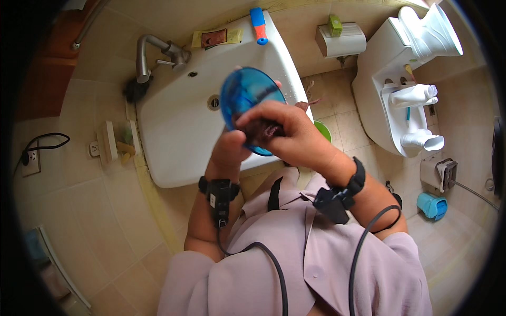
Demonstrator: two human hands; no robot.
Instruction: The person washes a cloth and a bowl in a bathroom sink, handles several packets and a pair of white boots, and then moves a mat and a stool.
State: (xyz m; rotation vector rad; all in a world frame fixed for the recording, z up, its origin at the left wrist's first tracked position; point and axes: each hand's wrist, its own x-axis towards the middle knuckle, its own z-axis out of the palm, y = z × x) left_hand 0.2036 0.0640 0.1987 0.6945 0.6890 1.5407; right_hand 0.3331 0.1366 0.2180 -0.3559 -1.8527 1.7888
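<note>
Above the white washbasin (178,158), my left hand (229,148) grips a round, see-through blue object (247,89), perhaps a bowl or lid, from beneath and behind. Fingertips show past its far edges. My right hand (290,132) is closed around a dark reddish-brown cloth (270,129), bunched up and pressed against the blue surface near its lower edge. Part of the cloth is hidden by my fingers, and the blue object is somewhat blurred.
A metal faucet (148,55) stands at the basin's far left. Packets (217,38) and a blue and red-handled brush or tool (259,25) lie on its back rim. A green basin (323,130) is below right, near a white toilet (369,83) bearing white containers (413,96).
</note>
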